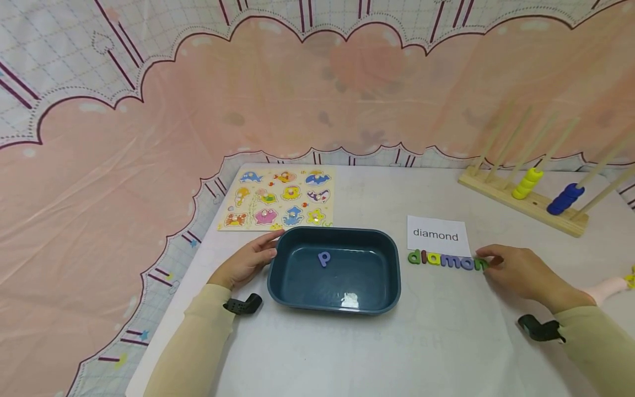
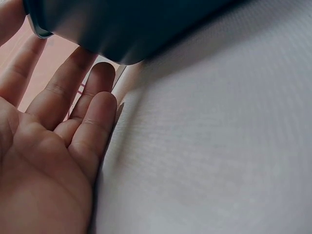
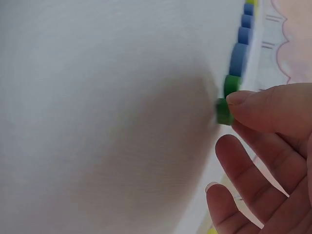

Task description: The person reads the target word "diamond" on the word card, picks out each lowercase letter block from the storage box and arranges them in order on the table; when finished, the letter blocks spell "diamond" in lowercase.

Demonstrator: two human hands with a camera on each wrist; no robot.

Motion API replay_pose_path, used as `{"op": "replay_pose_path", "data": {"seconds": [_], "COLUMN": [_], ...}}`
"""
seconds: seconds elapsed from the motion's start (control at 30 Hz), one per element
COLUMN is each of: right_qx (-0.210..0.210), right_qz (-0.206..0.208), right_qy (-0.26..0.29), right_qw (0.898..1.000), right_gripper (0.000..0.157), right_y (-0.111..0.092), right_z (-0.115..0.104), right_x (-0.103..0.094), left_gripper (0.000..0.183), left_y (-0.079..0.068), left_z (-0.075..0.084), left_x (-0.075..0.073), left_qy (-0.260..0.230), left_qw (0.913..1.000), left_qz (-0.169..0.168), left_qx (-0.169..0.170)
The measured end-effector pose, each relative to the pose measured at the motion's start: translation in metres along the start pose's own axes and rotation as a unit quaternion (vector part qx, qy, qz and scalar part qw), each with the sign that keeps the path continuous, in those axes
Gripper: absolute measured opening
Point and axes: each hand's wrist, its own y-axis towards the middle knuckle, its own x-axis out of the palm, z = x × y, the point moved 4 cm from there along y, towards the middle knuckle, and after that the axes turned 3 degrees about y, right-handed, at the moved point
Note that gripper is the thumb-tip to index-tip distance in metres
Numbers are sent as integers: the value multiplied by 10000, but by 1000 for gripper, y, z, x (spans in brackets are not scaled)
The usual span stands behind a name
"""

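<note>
My right hand pinches the green letter n between thumb and index finger. It stands at the right end of a row of coloured letters reading "diamon", just below a white card printed "diamond". In the right wrist view the other fingers spread away from the letter. My left hand rests against the left side of a dark blue tray, its fingers fairly straight at the rim. Inside the tray lies one purple letter shaped like a p.
Behind the tray lies a sea-animal puzzle board. At the back right stands a wooden peg stand with yellow rings and blue rings. Part of a pale pink object shows beyond my right wrist. A patterned cloth hangs behind the table.
</note>
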Motion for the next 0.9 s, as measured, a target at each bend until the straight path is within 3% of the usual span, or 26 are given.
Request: {"op": "replay_pose_path", "data": {"seconds": [0.33, 0.67, 0.9], "right_qx": [-366, -911, -1165], "right_qz": [201, 616, 609], "right_qy": [-111, -280, -189], "right_qw": [9991, 9935, 9911], "right_gripper": [47, 43, 43], "right_y": [-2, -4, -1], "right_z": [-22, -63, -91], "right_x": [-19, -30, -28], "left_gripper": [64, 64, 64], "left_y": [-1, -1, -2], "left_z": [1, 2, 1], "left_x": [0, 0, 0], "left_qy": [2, 25, 21], "left_qw": [10000, 10000, 10000], "left_qz": [-8, -9, 11], "left_qx": [10, 10, -10]}}
